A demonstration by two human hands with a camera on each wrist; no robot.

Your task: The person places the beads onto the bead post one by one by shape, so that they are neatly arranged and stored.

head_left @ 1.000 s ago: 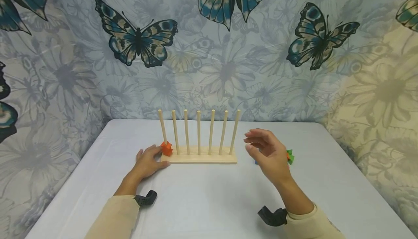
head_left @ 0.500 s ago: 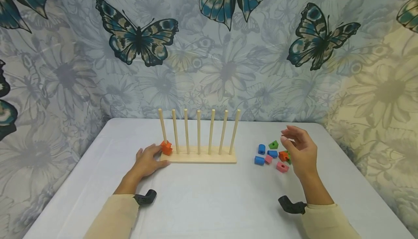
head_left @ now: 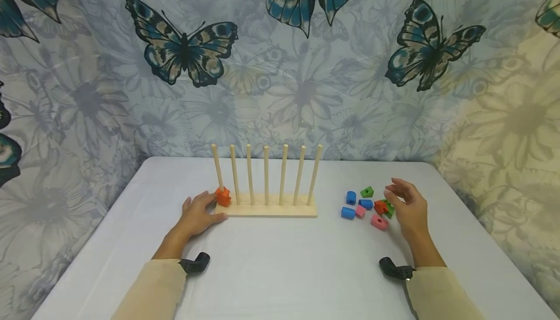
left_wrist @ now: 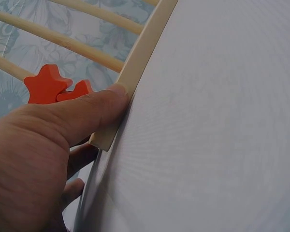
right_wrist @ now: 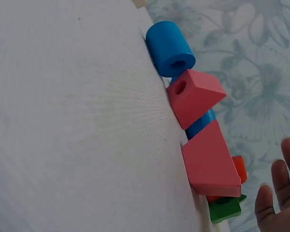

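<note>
Looking down from the head view, we first meet two beige sleeves, each with a black wrist mount, reaching over a white table.

On our left, the left hand holds the left end of a pale wooden rack; in the left wrist view we see its thumb pressed along the front edge while other fingers bend behind the end.

On our right, the right hand hovers just beside a loose group of blocks, its fingers gently bent and slightly spread, the thumb apart from the index finger. We cannot tell whether a fingertip touches the nearest green piece.

Within that group, to the right of the rack, we find a larger pink block closest to us and a smaller pink block to its left. Around them lie three blue cylinders, an orange block and two green blocks, one partly behind the orange one.

Seven upright pegs rise in a row from the rack. At the foot of the leftmost we see two orange stars, near the left hand.

Farthest away hangs a blue-grey floral backdrop with large teal-and-black butterflies.
</note>
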